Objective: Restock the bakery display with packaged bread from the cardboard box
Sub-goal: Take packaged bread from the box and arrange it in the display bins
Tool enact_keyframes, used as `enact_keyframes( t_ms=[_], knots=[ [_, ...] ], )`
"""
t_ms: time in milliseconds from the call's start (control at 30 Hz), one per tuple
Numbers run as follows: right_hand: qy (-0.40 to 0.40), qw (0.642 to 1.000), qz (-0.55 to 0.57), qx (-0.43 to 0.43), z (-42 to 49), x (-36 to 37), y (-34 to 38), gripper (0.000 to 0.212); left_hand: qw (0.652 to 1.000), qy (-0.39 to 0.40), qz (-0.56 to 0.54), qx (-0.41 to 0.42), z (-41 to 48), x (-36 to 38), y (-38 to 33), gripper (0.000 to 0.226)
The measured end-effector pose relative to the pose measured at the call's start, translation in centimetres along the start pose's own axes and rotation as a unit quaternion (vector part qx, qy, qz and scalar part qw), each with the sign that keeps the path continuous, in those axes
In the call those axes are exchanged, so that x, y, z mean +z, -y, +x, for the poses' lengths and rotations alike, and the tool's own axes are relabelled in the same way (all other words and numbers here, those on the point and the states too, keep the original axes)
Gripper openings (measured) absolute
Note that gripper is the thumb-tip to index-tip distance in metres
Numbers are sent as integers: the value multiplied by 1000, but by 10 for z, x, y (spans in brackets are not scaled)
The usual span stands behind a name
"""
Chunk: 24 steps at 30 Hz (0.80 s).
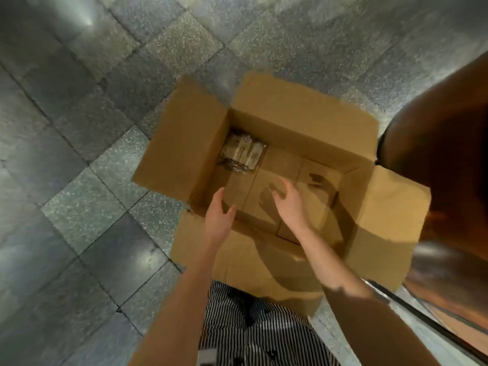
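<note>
Open cardboard box (287, 128) sits on grey tiled floor (79, 128), all four flaps folded out. One clear-wrapped bread package (241, 154) lies in the box's far-left corner. Left hand (219, 220) over near edge, fingers straight, holding nothing. Right hand (289, 203) inside the box, fingers loosely curled, empty. Striped trousers (253, 331) below. Dark wooden unit (449, 167) at right.

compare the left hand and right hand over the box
The left hand hovers at the near edge of the cardboard box, fingers straight. The right hand is farther in over the bare bottom, fingers loosely curved. Both hold nothing and are apart from the bread package.
</note>
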State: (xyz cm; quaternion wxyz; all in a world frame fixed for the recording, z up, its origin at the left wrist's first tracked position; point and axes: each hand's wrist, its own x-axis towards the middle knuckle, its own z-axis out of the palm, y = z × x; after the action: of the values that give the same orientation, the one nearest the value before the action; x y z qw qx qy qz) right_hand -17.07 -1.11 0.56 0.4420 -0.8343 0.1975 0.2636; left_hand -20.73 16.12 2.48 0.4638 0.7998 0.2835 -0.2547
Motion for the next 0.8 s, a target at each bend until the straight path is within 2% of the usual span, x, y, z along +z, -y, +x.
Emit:
enact_keyframes(
  t_ms=[300,433,500,667,800],
  knots=[
    [0,999,-54,-4,122,29,-5,50,998,64,14,-20,122,23,5,55],
    [10,999,-9,34,177,60,-24,54,994,61,-38,-79,183,35,17,57],
    [1,999,26,46,199,73,-31,55,993,59,-56,-80,206,40,22,57],
    [-9,998,70,3,232,99,-38,53,984,72,-123,-111,246,55,32,59],
    [-25,992,121,18,254,107,-39,57,979,51,-162,-116,267,61,36,61]
  ],
)
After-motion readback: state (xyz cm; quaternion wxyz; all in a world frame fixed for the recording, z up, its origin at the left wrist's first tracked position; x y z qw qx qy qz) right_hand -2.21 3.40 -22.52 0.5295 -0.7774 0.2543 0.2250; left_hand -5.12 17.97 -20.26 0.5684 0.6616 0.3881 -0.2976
